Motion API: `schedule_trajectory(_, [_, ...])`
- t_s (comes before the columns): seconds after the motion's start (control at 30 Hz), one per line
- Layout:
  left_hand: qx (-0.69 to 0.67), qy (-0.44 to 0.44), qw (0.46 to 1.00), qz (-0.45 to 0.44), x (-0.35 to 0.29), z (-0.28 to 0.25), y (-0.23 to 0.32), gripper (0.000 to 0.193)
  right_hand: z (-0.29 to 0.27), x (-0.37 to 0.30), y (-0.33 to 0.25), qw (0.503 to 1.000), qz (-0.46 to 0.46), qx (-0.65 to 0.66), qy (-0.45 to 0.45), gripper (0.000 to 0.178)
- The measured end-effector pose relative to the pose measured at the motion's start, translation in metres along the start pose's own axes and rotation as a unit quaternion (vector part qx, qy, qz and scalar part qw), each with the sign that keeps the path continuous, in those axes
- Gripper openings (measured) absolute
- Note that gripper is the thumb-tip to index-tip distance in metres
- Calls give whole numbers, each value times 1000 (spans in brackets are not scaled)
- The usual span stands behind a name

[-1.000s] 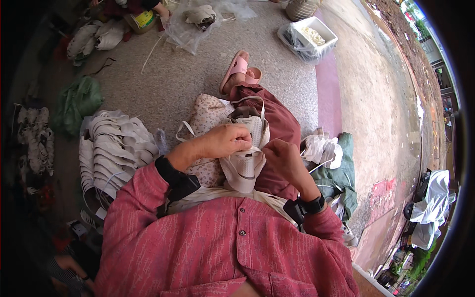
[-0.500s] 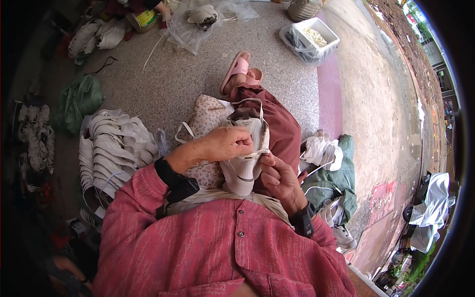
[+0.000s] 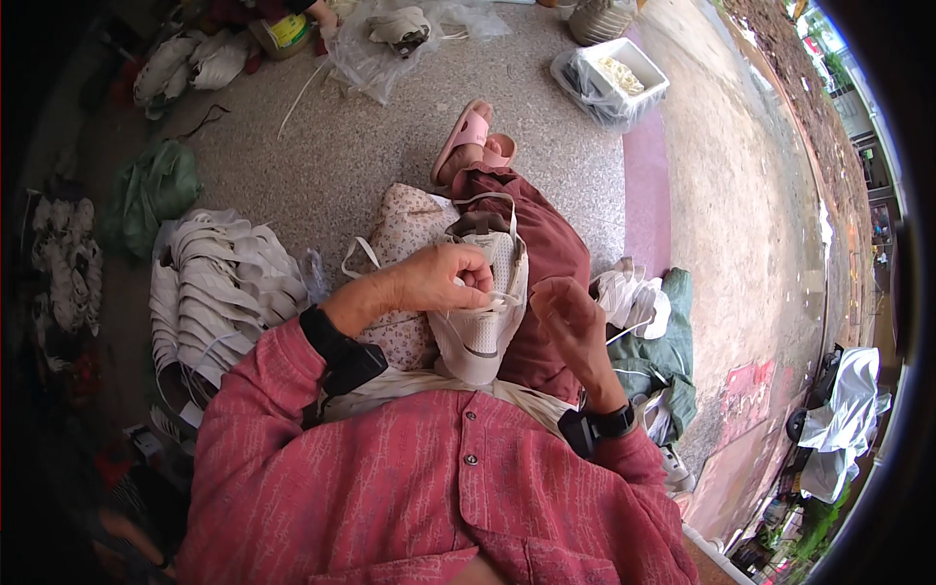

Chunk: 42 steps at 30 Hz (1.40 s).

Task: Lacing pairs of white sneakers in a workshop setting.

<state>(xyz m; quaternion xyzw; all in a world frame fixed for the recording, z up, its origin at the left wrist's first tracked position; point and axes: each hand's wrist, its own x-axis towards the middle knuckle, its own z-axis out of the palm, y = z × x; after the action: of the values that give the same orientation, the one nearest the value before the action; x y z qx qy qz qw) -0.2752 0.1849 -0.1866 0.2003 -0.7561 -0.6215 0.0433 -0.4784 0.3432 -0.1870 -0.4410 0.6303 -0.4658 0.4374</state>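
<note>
A white mesh shoe upper [image 3: 475, 341] lies across my lap, its toe toward me and its dark-lined opening away. My left hand [image 3: 444, 277] rests over its middle, thumb and fingers pinched on a white shoelace [image 3: 502, 298]. To the right of the upper, my right hand [image 3: 573, 327] is raised off it. Its fingers are loosely bent, slightly blurred, and no lace shows in them. A loose lace loop [image 3: 362, 255] stands out at the left side, over a floral cloth [image 3: 405, 216] on my leg.
Stacked white shoe uppers [image 3: 219, 292] stand at my left, near a green bag [image 3: 156, 200]. More white shoes [image 3: 632, 300] lie on green sacking [image 3: 673, 366] at right. A white tub [image 3: 639, 60] of pale laces stands ahead. Another person's hand [image 3: 325, 18] shows at the far edge.
My right hand has let go of the lace at the upper and moved right and up, away from it. My left hand stays on the upper, pinching the lace.
</note>
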Motion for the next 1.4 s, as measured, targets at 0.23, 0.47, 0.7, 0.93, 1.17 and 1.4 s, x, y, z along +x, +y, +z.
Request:
schedule_trajectory(0.23, [-8,-4,1000,-30,1,-1,2,16,-5,21,-9,917,-298,-256,-69,24])
schedule_trajectory(0.47, [-1,-6,1000,-28,2,-1,2,16,15,33,-2,833,-401,-381,0,33])
schedule_trajectory(0.7, [27,23,999,-5,2,2,4,18,0,65,10,940,-255,-225,45,24])
schedule_trajectory(0.93, [222,133,966,15,-2,24,16,42,-5,121,4,973,106,-162,-123,34])
schedule_trajectory(1.17, [250,157,955,7,-1,33,19,48,11,132,43,997,16,35,-66,20])
schedule_trajectory(1.4, [272,137,951,43,1,32,13,46,6,179,36,906,-233,-340,97,14])
